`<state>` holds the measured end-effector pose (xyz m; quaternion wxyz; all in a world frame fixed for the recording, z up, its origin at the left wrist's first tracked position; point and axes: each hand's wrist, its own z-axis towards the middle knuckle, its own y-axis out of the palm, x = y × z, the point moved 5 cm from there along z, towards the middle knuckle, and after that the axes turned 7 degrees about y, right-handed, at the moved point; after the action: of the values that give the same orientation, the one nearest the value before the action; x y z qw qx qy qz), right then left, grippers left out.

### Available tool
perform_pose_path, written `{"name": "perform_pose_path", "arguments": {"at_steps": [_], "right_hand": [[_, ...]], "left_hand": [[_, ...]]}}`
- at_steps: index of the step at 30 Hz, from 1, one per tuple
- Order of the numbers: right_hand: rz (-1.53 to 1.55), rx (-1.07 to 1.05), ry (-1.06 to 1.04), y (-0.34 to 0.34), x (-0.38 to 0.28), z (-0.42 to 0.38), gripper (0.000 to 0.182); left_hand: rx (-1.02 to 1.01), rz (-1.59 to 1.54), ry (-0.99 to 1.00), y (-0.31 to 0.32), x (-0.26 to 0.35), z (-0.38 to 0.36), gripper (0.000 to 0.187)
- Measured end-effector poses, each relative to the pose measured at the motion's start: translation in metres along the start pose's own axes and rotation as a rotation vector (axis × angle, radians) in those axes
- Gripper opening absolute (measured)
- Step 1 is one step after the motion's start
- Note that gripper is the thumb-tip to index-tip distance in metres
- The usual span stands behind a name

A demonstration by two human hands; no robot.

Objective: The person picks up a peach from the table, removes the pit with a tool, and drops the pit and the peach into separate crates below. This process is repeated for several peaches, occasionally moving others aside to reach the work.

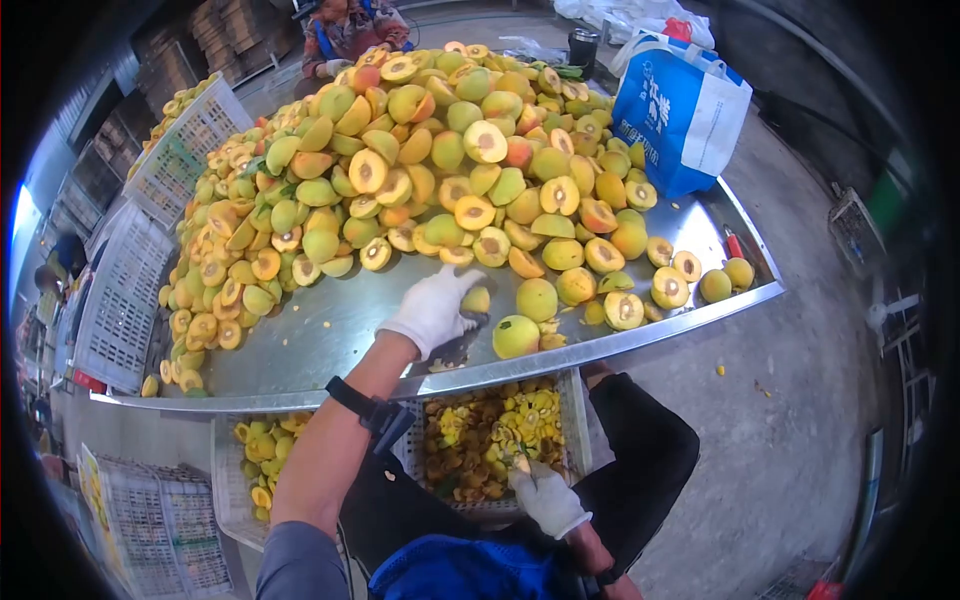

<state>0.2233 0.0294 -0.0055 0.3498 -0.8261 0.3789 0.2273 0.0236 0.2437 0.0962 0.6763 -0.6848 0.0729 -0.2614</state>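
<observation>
Head view: the left hand point(432, 308) is closing its gloved fingers around a peach half point(477, 299) on the metal table point(330, 340); the right hand point(545, 497), below, is gripping a small knife point(523, 462) over the pit crate point(575, 420). Next likely calls for bringing fruit down to the blade.

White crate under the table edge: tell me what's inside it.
The white crate holds a heap of pits and yellow-brown fruit scraps. The right hand, gloved and gripping a small tool, covers its near edge; the metal table hides its far part.
</observation>
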Motion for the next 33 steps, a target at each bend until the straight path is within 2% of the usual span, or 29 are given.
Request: {"name": "perform_pose_path", "arguments": {"at_steps": [2, 3, 5, 6, 8, 9, 10, 12, 13, 15, 16, 17, 19, 20, 22, 23, 26, 29, 32, 33], "right_hand": [[0.108, 0.015, -0.005, -0.004, 0.002, -0.001, 0.040], [0.260, -0.015, -0.039, -0.002, 0.005, 0.001, 0.035], [0.566, -0.087, -0.105, 0.009, 0.012, 0.005, 0.026], [0.583, -0.095, -0.115, 0.009, 0.002, 0.000, 0.022], [0.607, -0.111, -0.146, -0.004, -0.041, -0.014, 0.016], [0.437, -0.043, -0.306, -0.012, -0.062, -0.021, 0.017], [0.398, -0.023, -0.369, -0.013, -0.075, -0.025, 0.018], [0.313, 0.028, -0.489, -0.011, -0.101, -0.034, 0.020], [0.252, 0.056, -0.453, -0.013, -0.112, -0.043, 0.024], [0.165, 0.100, -0.603, -0.001, -0.110, -0.036, 0.021], [0.122, 0.119, -0.680, 0.005, -0.111, -0.034, 0.020], [0.180, 0.116, -0.513, 0.008, -0.110, -0.031, 0.020], [0.164, 0.125, -0.593, 0.017, -0.106, -0.026, 0.022], [0.157, 0.128, -0.634, 0.019, -0.109, -0.026, 0.023], [0.154, 0.125, -0.534, 0.020, -0.110, -0.028, 0.026], [0.154, 0.124, -0.481, 0.019, -0.111, -0.030, 0.027], [0.114, -0.024, -0.338, 0.021, -0.107, -0.027, 0.030], [-0.077, 0.249, -0.742, 0.022, -0.099, -0.033, 0.027], [0.529, -0.503, -0.155, 0.041, -0.071, -0.017, 0.034], [0.614, -0.552, -0.133, 0.041, -0.071, -0.020, 0.034]], "left_hand": [[0.042, -0.121, -0.079, -0.003, -0.008, -0.001, 0.057], [0.205, -0.275, -0.028, -0.004, -0.012, -0.009, 0.058], [0.288, -1.129, -0.150, -0.006, -0.011, -0.042, 0.053], [0.327, -1.553, -0.218, -0.015, 0.000, -0.063, 0.050], [0.409, -1.553, -0.291, -0.036, 0.034, -0.099, 0.040], [0.466, -1.522, -0.251, -0.017, 0.031, -0.112, 0.042], [0.524, -1.489, -0.213, 0.002, 0.028, -0.126, 0.048], [0.590, -1.593, -0.262, 0.024, 0.032, -0.144, 0.046], [0.602, -1.724, -0.413, 0.008, 0.051, -0.146, 0.033], [0.625, -1.230, -0.255, 0.024, 0.046, -0.152, 0.033], [0.640, -1.223, -0.227, 0.020, 0.053, -0.151, 0.036], [0.655, -1.216, -0.200, 0.017, 0.059, -0.150, 0.039], [0.613, -1.476, -0.249, 0.036, 0.058, -0.156, 0.046], [0.652, -1.512, -0.234, 0.040, 0.059, -0.158, 0.045], [0.724, -1.583, -0.201, 0.045, 0.061, -0.158, 0.044], [0.764, -1.592, -0.286, 0.051, 0.063, -0.163, 0.040], [0.639, -1.610, -0.308, 0.057, 0.055, -0.160, 0.032], [0.485, -1.582, -0.310, 0.033, 0.066, -0.148, 0.024], [0.327, -1.529, -0.143, 0.037, 0.062, -0.141, 0.020], [0.274, -1.532, -0.143, 0.042, 0.059, -0.140, 0.019]]}}
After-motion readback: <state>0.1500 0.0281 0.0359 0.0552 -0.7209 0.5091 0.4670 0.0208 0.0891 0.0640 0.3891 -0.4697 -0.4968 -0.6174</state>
